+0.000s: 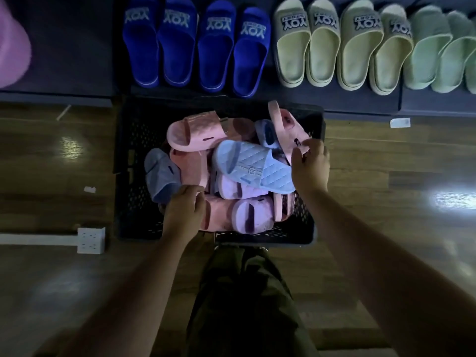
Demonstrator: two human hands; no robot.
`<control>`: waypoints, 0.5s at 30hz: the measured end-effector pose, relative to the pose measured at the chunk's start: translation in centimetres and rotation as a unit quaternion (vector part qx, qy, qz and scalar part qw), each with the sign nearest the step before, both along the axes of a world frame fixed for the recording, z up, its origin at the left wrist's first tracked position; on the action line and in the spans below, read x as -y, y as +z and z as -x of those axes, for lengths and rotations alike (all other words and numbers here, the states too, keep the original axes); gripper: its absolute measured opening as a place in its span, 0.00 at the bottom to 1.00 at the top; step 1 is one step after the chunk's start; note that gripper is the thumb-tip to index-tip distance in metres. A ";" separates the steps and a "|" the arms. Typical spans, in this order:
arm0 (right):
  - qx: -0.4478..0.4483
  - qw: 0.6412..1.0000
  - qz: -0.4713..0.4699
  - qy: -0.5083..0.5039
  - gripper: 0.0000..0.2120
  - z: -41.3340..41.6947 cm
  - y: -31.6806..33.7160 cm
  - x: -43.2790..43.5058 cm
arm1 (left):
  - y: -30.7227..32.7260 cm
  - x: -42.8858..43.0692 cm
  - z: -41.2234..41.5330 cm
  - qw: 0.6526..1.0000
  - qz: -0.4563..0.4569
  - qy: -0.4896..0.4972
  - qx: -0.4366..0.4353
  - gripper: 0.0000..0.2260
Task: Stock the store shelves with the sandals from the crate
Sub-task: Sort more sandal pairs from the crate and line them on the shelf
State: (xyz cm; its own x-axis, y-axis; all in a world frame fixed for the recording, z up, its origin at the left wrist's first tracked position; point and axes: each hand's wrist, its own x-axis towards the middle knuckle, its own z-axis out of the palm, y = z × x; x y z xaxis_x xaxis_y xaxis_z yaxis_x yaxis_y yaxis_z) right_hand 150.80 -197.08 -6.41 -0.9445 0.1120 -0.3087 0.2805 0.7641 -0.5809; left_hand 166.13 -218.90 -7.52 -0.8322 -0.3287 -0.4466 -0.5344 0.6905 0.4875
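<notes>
A black perforated crate (134, 140) stands on the wooden floor in front of me, heaped with several sandals in pink, light blue, lilac and grey. My right hand (310, 167) grips a pink sandal (286, 124) standing on edge at the crate's right side. My left hand (184, 211) reaches into the near left of the crate, its fingers curled over a grey sandal (159, 173) next to a pink one. A light blue quilted sandal (253, 163) lies on top between my hands.
A low dark shelf (77, 60) runs along the top, holding dark blue sandals (195, 47), pale yellow-green sandals (332, 47) and mint ones (438, 52). A pink item (10, 45) sits at far left. A white power strip (90, 240) lies on the floor left of the crate.
</notes>
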 end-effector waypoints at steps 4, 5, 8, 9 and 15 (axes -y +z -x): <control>0.060 0.994 0.037 -0.085 0.17 2.2 -1.3 0.6 | -0.9 0.4 0.7 1.000 0.019 -0.008 -0.008 0.12; 0.066 0.987 0.059 -0.136 0.18 2.6 -1.4 0.7 | -1.0 0.5 0.8 1.000 0.018 -0.007 -0.009 0.12; 0.096 0.948 0.140 -0.268 0.16 3.4 -1.7 0.4 | -1.3 0.8 0.9 1.000 0.011 -0.009 -0.016 0.12; 0.109 0.938 0.164 -0.287 0.15 3.3 -1.8 0.3 | -1.3 0.9 0.8 1.000 0.009 -0.011 -0.017 0.11; 0.134 0.921 0.242 -0.274 0.10 0.6 -1.1 -1.1 | -0.6 1.1 0.4 1.000 0.003 -0.005 -0.020 0.10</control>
State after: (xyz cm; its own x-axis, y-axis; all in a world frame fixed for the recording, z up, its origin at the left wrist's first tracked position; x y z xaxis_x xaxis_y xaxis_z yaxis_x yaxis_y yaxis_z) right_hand 150.23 -196.02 -7.48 -0.6693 0.3372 -0.6620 0.7302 0.1338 -0.6700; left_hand 165.75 -219.97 -8.14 -0.8524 -0.3229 -0.4112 -0.5077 0.6990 0.5036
